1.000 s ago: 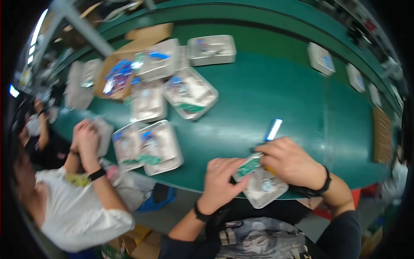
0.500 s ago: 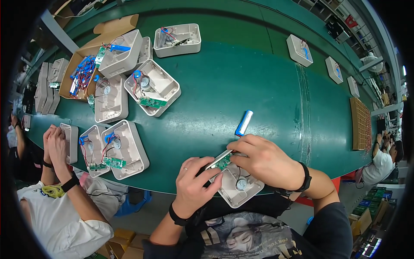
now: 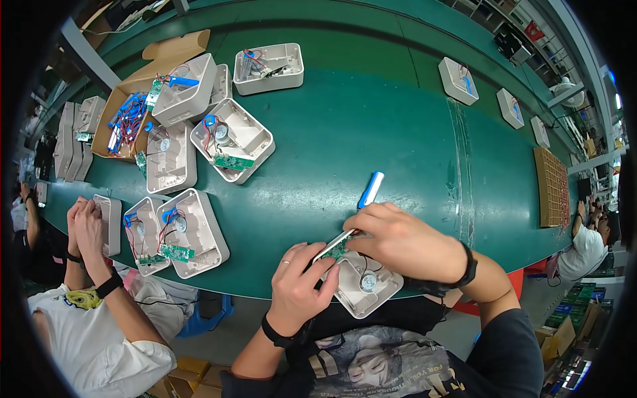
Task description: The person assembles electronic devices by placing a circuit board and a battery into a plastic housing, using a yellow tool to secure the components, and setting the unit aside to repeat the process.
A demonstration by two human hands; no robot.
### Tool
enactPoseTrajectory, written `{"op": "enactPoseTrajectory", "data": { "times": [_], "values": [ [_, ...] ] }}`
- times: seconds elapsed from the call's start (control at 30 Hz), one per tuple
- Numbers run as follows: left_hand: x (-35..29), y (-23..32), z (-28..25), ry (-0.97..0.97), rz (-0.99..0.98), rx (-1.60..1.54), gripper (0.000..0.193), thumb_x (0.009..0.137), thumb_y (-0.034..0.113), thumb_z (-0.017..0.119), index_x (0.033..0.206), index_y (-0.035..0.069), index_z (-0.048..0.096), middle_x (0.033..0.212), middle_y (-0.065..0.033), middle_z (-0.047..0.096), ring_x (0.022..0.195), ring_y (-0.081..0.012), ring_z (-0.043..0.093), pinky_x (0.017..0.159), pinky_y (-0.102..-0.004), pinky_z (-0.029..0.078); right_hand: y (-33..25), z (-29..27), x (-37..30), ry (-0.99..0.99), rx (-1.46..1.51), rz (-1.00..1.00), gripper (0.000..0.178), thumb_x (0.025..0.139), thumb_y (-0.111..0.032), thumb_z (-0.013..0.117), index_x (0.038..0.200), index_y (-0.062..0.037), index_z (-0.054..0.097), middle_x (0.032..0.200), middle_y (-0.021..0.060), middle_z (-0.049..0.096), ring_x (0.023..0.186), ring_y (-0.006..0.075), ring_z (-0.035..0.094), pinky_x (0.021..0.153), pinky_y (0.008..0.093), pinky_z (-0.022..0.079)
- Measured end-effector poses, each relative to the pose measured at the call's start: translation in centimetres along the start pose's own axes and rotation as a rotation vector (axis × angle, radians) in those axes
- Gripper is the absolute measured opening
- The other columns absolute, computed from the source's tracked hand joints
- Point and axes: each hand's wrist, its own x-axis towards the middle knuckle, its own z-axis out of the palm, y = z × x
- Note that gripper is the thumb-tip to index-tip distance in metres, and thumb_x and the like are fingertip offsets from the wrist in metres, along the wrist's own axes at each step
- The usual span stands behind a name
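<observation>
A green circuit board is held on edge above a light grey plastic housing at the table's near edge. My left hand is closed on the board's left end, thumb and fingers on opposite sides. At its other end my right hand pinches close in, where a bit of red wire shows; its fingertips hide what exactly they grip. Inside the housing sits a round speaker with dark wires. A blue and white cylindrical battery lies on the table just beyond my right hand.
Several grey housings with boards and batteries stand at the left, by a cardboard box of blue batteries. A co-worker's hands hold another housing at far left. More housings and a brown tray are at the right.
The view has shifted slightly. Both hands stay at the circuit board, with the right fingers moved only a little along its end.
</observation>
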Motion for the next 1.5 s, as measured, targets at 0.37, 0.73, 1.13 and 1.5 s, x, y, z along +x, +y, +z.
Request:
{"op": "enactPoseTrajectory", "data": {
  "times": [0.37, 0.73, 1.13, 1.5],
  "values": [
    [0.5, 2.6, -0.3, -0.034, -0.003, 0.022, 0.011, 0.08, 0.004, 0.08, 0.091, 0.003, 0.076, 0.106, -0.0133, 0.072, 0.096, -0.0344, 0.067, 0.084, -0.0435, 0.054, 5.7, -0.8, -1.6, 0.176, -0.16, 0.016, 0.038, 0.083, -0.009, 0.082, 0.121, -0.0114, 0.078, 0.136, 0.0085, 0.068, 0.129, 0.0316, 0.062, 0.108, 0.045, 0.049],
    [0.2, 4.0, 0.3, 0.003, -0.031, 0.105, 0.008, 0.084, 0.003, 0.077, 0.09, 0.003, 0.072, 0.1, -0.0141, 0.066, 0.09, -0.0343, 0.063, 0.077, -0.0437, 0.05, -2.2, 0.8, -8.6, 0.371, -0.006, 0.09, 0.036, 0.084, -0.021, 0.088, 0.117, -0.01, 0.077, 0.14, 0.0125, 0.063, 0.136, 0.0362, 0.057, 0.106, 0.0501, 0.048],
    [0.1, 5.6, 0.4, -0.008, -0.027, 0.118, 0.008, 0.086, 0.007, 0.077, 0.091, 0.004, 0.071, 0.101, -0.0135, 0.065, 0.092, -0.0345, 0.063, 0.08, -0.0443, 0.051, -3.2, 1.6, -9.8, 0.3, 0.092, 0.152, 0.045, 0.088, -0.025, 0.086, 0.129, -0.0106, 0.074, 0.151, 0.0189, 0.054, 0.148, 0.043, 0.045, 0.114, 0.0558, 0.043],
    [0.5, 6.2, -0.6, 0.006, -0.019, 0.167, 0.008, 0.086, 0.004, 0.076, 0.089, 0.003, 0.069, 0.1, -0.0147, 0.065, 0.091, -0.0358, 0.063, 0.078, -0.0448, 0.051, -3.1, 1.8, -8.9, 0.315, 0.245, 0.172, 0.055, 0.088, -0.024, 0.085, 0.138, -0.0098, 0.069, 0.152, 0.0204, 0.053, 0.148, 0.0456, 0.043, 0.12, 0.0557, 0.039]
  ]
}}
